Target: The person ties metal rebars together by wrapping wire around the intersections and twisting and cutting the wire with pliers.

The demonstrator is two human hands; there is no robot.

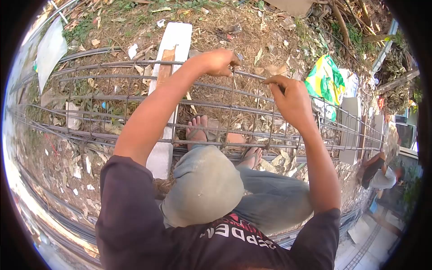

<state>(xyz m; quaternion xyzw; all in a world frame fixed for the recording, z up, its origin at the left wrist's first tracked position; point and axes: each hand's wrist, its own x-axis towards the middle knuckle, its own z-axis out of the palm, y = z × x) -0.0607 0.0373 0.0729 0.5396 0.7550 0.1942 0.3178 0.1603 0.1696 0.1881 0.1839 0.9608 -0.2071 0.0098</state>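
Observation:
A long cage of thin steel bars with crosswise ties runs from left to right in front of me. My left hand is at the cage's far top bar, its fingers curled together beside a crosswise tie; whatever is between the fingertips is too small to make out. Farther right, my right hand has its thumb and index finger at the same far bar, pinched round it. Beneath the cage on the left lies a white board, with a brown wooden piece on it.
A green, yellow and white sack lies at the right, near a grey block under the cage. Another person is low down at the far right. More long bars lie at the lower left. Dry leaves cover the ground.

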